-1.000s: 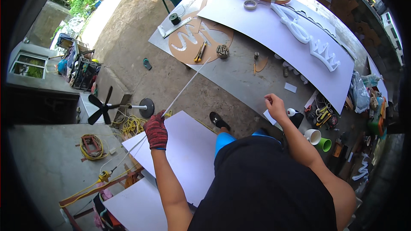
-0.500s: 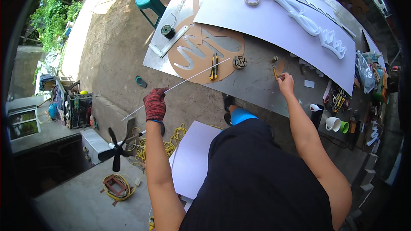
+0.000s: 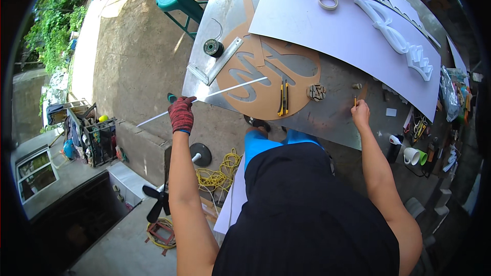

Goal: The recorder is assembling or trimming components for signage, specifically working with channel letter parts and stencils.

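Holding a long thin white strip [image 3: 204, 96], the gloved left hand [image 3: 181, 114] is clenched around its lower part; the strip runs up and right, its far end lying over the brown round template [image 3: 302, 79] on the metal worktable [image 3: 327, 117]. Right hand [image 3: 360, 113], bare, pinches what looks like a small orange pencil [image 3: 355, 100], tip against the table surface. Two yellow utility knives [image 3: 283, 98] lie on the template's near edge, a small wound bundle [image 3: 316, 92] just beside.

Right hand [image 3: 360, 112] grips something too small to identify; strip [image 3: 204, 98] partly hidden inside left hand [image 3: 181, 114]; bench [image 3: 327, 117] cut off at top.
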The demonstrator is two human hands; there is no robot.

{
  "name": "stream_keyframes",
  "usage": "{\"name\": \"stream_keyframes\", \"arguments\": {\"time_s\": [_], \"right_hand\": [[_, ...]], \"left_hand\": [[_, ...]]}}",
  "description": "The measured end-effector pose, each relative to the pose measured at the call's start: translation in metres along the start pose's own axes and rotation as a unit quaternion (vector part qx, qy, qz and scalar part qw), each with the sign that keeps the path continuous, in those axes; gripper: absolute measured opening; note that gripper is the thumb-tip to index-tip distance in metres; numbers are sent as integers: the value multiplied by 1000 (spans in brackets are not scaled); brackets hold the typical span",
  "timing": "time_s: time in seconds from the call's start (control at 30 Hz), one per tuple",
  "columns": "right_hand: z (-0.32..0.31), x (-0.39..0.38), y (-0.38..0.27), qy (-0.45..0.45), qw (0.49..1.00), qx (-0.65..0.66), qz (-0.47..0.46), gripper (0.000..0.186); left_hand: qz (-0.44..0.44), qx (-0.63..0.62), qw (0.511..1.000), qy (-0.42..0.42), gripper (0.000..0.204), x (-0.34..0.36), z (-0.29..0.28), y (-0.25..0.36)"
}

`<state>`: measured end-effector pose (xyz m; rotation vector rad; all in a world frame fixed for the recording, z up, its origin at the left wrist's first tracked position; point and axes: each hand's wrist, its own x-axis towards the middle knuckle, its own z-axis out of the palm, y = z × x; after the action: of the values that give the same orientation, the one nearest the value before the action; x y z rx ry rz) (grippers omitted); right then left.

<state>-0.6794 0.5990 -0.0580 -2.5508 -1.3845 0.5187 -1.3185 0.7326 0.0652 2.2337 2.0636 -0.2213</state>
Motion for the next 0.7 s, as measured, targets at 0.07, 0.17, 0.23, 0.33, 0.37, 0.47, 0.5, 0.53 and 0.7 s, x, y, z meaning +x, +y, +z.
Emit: {"name": "stream_keyframes", "arguments": {"time_s": [0.07,0.17,0.23,0.33,0.37,0.47,0.5,0.53,0.7], "right_hand": [[-10,-3,-11,-7,1000,25,14,20],[-30,-20,-58,16,998,67,13,14],[-34,-32,-94,12,988,152,10,11],[-35,-52,-155,0,977,213,-3,8],[-31,-56,-176,3,978,208,3,8],[-15,-65,-224,-18,963,270,-5,8],[-6,-65,-236,-28,954,298,-9,8],[3,-65,-248,-38,945,326,-13,9],[28,-68,-303,-49,932,359,9,8]], "left_hand": [[43,-16,999,27,40,25,6,-13],[60,-23,998,-14,40,59,25,-39],[66,-26,997,-30,39,83,38,-50],[74,-40,994,-69,36,114,46,-56],[80,-45,993,-72,36,124,48,-61],[130,-21,986,-104,33,147,51,-73],[137,-24,984,-108,33,151,50,-75],[161,-34,983,-79,35,155,50,-74],[214,-15,975,-58,38,171,47,-72]]}}
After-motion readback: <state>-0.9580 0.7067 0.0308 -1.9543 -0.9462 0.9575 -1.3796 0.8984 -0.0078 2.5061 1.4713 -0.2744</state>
